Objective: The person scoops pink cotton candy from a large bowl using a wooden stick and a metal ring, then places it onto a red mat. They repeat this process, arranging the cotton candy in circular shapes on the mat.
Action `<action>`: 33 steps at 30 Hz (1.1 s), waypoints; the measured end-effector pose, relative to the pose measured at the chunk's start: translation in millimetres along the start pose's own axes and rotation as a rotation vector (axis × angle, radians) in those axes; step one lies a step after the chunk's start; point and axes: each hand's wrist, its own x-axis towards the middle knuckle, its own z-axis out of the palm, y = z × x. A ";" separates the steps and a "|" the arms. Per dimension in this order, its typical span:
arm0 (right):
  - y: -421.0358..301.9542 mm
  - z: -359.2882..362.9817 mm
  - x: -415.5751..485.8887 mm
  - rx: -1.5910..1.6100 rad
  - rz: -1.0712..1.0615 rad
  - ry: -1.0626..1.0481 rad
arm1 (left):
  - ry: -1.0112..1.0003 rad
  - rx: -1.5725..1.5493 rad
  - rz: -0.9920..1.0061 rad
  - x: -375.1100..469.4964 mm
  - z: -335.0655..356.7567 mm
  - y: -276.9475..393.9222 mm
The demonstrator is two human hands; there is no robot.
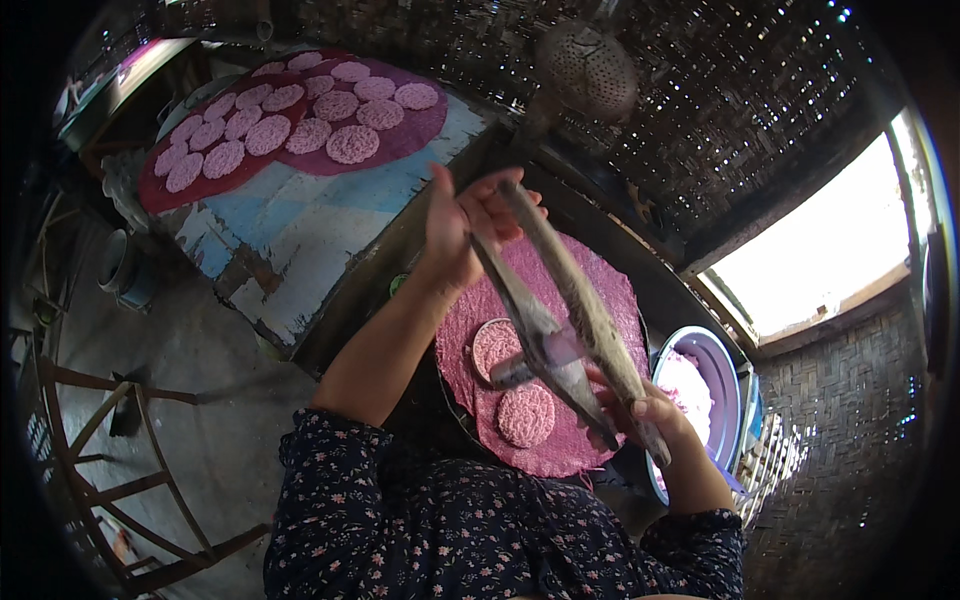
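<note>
A wooden hand press with two long handles and a short cylinder between them is held at a slant before me. My right hand grips its near end, thumb over one handle. At the far end my left hand is spread, thumb raised, by the handle tips; whether the palm bears weight is unclear. Below the press lies a round pink cloth. On it are a disc of pink noodle-like strands and a second strand disc inside a thin ring, partly hidden by the press.
Left, a worn table bears a red round cloth and a purple one with several strand discs. Right stands a purple basin of pink-white dough. A perforated ladle hangs on the woven wall; a wooden frame stands lower left.
</note>
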 end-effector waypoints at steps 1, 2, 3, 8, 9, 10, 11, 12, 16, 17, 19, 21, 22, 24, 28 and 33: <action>-1.1 1.2 1.7 -0.008 -0.088 0.015 | 0.066 0.167 0.022 0.6 6.0 8.4; -3.6 2.5 3.5 -0.034 -0.160 -0.007 | 0.034 0.061 -0.014 -2.8 11.0 17.7; -7.4 3.4 8.0 -0.049 -0.250 -0.021 | -0.015 0.338 -0.055 -7.4 15.4 23.0; -12.8 18.1 40.7 -0.079 -0.386 -0.019 | -0.211 1.326 -0.136 -47.3 12.1 -5.1; -7.9 22.4 53.8 -0.108 -0.474 -0.038 | -0.147 1.552 0.061 -51.8 5.8 -14.9; -10.0 17.6 64.3 -0.112 -0.480 -0.183 | -0.108 1.527 0.159 -61.7 -1.7 -16.5; -7.0 15.3 71.1 -0.290 -0.463 -0.062 | -0.080 1.512 0.225 -70.8 -9.3 -12.9; -3.1 12.8 77.7 -0.464 -0.443 0.063 | -0.034 1.510 0.324 -79.8 -16.0 -4.4; 22.2 9.2 97.3 -1.070 -0.405 0.499 | 0.458 1.083 -0.214 -103.5 -26.8 49.8; 28.2 8.0 100.0 -1.135 -0.328 0.543 | 0.340 0.728 -0.350 -108.4 -24.6 66.8; 38.4 5.3 103.6 -1.123 -0.366 0.553 | 0.285 0.104 -0.746 -111.8 -17.4 106.0; 44.5 2.9 107.5 -1.153 -0.327 0.537 | 0.363 -0.048 -0.928 -114.5 -14.1 132.1; 46.6 3.0 109.2 -1.161 -0.324 0.538 | 0.394 -0.054 -0.918 -119.4 -14.7 138.1; 48.5 4.0 111.3 -1.181 -0.333 0.552 | 0.453 -0.064 -0.891 -127.5 -19.3 143.7; 46.2 6.7 111.7 -1.202 -0.389 0.585 | 0.199 0.020 -0.737 -142.4 -29.3 132.6; 38.8 3.1 111.0 -1.137 -0.379 0.597 | 0.131 0.144 -0.382 -151.9 -17.9 103.7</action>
